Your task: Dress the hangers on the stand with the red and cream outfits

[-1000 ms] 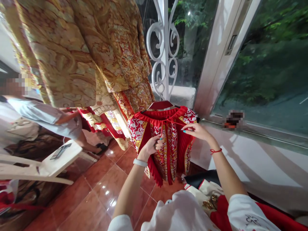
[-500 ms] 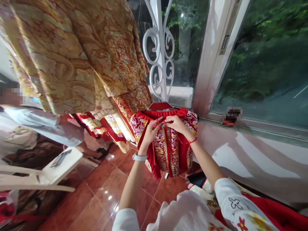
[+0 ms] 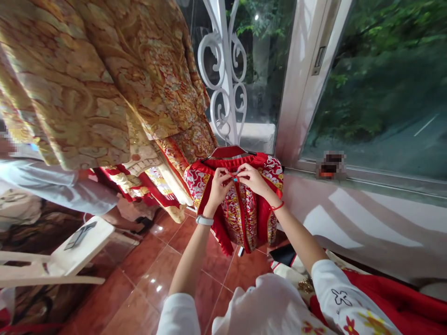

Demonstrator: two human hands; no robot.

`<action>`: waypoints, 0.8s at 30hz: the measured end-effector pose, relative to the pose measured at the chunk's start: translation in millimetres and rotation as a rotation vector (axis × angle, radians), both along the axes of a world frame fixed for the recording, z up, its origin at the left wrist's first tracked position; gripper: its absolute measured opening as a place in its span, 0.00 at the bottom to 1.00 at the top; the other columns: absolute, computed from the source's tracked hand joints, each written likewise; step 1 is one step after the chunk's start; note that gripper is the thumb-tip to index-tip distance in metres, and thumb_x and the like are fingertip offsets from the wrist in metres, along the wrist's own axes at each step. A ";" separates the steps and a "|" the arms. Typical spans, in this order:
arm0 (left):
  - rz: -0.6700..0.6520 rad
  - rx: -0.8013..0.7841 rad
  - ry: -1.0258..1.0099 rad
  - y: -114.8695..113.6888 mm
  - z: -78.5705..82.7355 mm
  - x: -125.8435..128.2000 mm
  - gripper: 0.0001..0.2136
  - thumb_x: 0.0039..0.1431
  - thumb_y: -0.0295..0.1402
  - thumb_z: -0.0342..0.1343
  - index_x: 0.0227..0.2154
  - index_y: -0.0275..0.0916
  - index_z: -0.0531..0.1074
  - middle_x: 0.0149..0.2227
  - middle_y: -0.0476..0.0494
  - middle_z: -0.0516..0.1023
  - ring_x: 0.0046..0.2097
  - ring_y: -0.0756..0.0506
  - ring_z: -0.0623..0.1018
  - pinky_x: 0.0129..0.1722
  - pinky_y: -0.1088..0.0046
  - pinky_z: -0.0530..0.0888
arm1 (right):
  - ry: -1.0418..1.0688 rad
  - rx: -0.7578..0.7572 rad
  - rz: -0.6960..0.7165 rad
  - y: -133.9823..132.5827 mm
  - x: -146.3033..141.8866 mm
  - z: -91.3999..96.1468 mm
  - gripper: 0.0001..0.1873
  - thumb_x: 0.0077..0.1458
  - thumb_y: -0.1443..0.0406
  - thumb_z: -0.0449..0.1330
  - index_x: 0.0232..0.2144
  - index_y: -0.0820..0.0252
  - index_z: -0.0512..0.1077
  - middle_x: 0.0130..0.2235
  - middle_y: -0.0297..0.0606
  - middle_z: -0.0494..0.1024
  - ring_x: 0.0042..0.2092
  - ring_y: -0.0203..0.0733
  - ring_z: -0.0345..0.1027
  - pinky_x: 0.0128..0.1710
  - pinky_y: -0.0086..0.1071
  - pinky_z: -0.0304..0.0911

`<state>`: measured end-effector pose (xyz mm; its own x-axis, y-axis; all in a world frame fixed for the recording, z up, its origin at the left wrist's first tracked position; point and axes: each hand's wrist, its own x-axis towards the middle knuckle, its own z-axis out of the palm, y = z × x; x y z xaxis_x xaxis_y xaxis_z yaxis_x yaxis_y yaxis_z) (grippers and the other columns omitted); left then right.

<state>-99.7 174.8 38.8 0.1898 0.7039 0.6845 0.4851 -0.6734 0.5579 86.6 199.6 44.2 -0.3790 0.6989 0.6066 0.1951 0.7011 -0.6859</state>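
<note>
Head view: left hand (image 3: 219,188) and right hand (image 3: 254,180), earlier apart, now nearly meet, pinching red cord (image 3: 226,206)

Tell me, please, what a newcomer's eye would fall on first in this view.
Probably the red fabric garment with silver-and-gold embroidery at the centre, with the left hand and right hand close together at its neckline. Next might come the large gold-patterned garments hanging at upper left, then the white scrolled post at top centre.

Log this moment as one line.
left hand: pinching at neckline | right hand: pinching alongside | red embroidered costume top: on hanger before white scrollwork post
</note>
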 end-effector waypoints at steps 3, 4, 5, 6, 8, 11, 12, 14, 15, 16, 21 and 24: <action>0.087 0.096 0.031 0.8 3.4 4.0 0.04 0.61 0.30 0.60 0.36 0.39 0.79 0.44 0.42 0.68 0.44 0.46 0.73 0.46 0.68 0.73 | 0.035 0.076 -0.094 -2.9 -5.0 -6.3 0.11 0.59 0.71 0.58 0.32 0.57 0.81 0.43 0.41 0.73 0.46 0.43 0.70 0.50 0.39 0.68; 0.109 0.115 0.070 0.4 5.2 4.8 0.04 0.62 0.30 0.59 0.35 0.39 0.78 0.44 0.42 0.69 0.44 0.45 0.73 0.46 0.68 0.73 | 0.032 0.098 -0.127 -3.5 -6.0 -8.1 0.12 0.59 0.72 0.58 0.32 0.57 0.81 0.44 0.42 0.73 0.46 0.44 0.70 0.50 0.41 0.67; 0.126 0.124 0.123 -0.1 7.0 4.4 0.05 0.63 0.30 0.57 0.35 0.39 0.78 0.44 0.42 0.70 0.44 0.45 0.74 0.46 0.68 0.73 | 0.024 0.122 -0.160 -3.9 -5.8 -9.5 0.12 0.60 0.72 0.57 0.32 0.57 0.80 0.44 0.42 0.73 0.46 0.45 0.69 0.51 0.42 0.67; 0.140 0.129 0.191 -0.8 8.9 2.6 0.06 0.64 0.29 0.55 0.36 0.39 0.78 0.44 0.41 0.71 0.44 0.45 0.74 0.45 0.67 0.73 | 0.011 0.146 -0.195 -4.0 -3.8 -10.3 0.12 0.60 0.72 0.57 0.32 0.57 0.80 0.44 0.43 0.73 0.46 0.45 0.69 0.51 0.42 0.67; 0.189 0.139 0.349 -2.1 12.2 -6.1 0.09 0.66 0.29 0.52 0.38 0.39 0.78 0.44 0.40 0.73 0.44 0.43 0.73 0.44 0.65 0.73 | -0.021 0.188 -0.279 -3.3 6.1 -10.1 0.13 0.61 0.71 0.56 0.31 0.57 0.79 0.42 0.44 0.73 0.46 0.47 0.68 0.51 0.43 0.66; 0.294 0.142 0.566 -4.8 14.9 -27.7 0.11 0.67 0.28 0.49 0.41 0.39 0.78 0.44 0.37 0.75 0.45 0.39 0.72 0.45 0.60 0.70 | -0.062 0.224 -0.434 0.0 31.0 -7.7 0.14 0.63 0.69 0.54 0.30 0.57 0.78 0.39 0.43 0.73 0.44 0.47 0.67 0.49 0.43 0.66; 0.312 0.127 0.608 -5.9 15.1 -34.2 0.12 0.67 0.27 0.48 0.42 0.40 0.77 0.44 0.37 0.75 0.45 0.39 0.72 0.45 0.60 0.70 | -0.064 0.221 -0.465 1.4 38.6 -7.3 0.15 0.63 0.68 0.53 0.29 0.57 0.77 0.38 0.43 0.72 0.43 0.47 0.66 0.49 0.43 0.66; 0.317 0.083 0.620 -8.5 14.6 -41.5 0.12 0.67 0.26 0.48 0.42 0.40 0.76 0.44 0.37 0.76 0.45 0.39 0.72 0.46 0.60 0.69 | -0.018 0.175 -0.462 3.7 47.5 -8.7 0.14 0.63 0.65 0.54 0.27 0.56 0.76 0.38 0.43 0.72 0.42 0.47 0.66 0.49 0.43 0.65; 0.310 0.061 0.580 -9.5 13.9 -41.6 0.11 0.67 0.26 0.47 0.42 0.40 0.76 0.44 0.37 0.76 0.46 0.39 0.72 0.47 0.60 0.69 | 0.041 0.120 -0.426 4.2 48.1 -10.6 0.13 0.63 0.62 0.55 0.28 0.57 0.76 0.39 0.43 0.72 0.42 0.46 0.67 0.48 0.42 0.66; 0.293 0.037 0.505 -10.2 13.0 -39.5 0.11 0.67 0.27 0.47 0.41 0.40 0.75 0.44 0.37 0.76 0.46 0.39 0.72 0.48 0.60 0.69 | 0.127 0.039 -0.368 4.3 46.4 -13.0 0.12 0.62 0.59 0.57 0.29 0.56 0.75 0.39 0.42 0.72 0.42 0.45 0.67 0.46 0.41 0.67; -0.042 -0.261 -0.103 -8.3 6.9 -20.1 0.06 0.68 0.35 0.46 0.38 0.40 0.66 0.35 0.45 0.75 0.35 0.47 0.73 0.37 0.71 0.71 | 0.424 -0.472 0.074 -0.9 31.9 -19.6 0.23 0.57 0.42 0.56 0.33 0.55 0.72 0.31 0.36 0.73 0.35 0.42 0.69 0.36 0.38 0.70; -0.095 -0.399 -0.095 -11.9 11.8 -21.5 0.08 0.68 0.39 0.46 0.37 0.41 0.64 0.27 0.50 0.70 0.26 0.49 0.69 0.28 0.74 0.67 | 0.241 -0.353 -0.053 -3.4 42.2 -8.0 0.22 0.60 0.45 0.55 0.30 0.55 0.71 0.29 0.36 0.73 0.34 0.43 0.68 0.38 0.38 0.68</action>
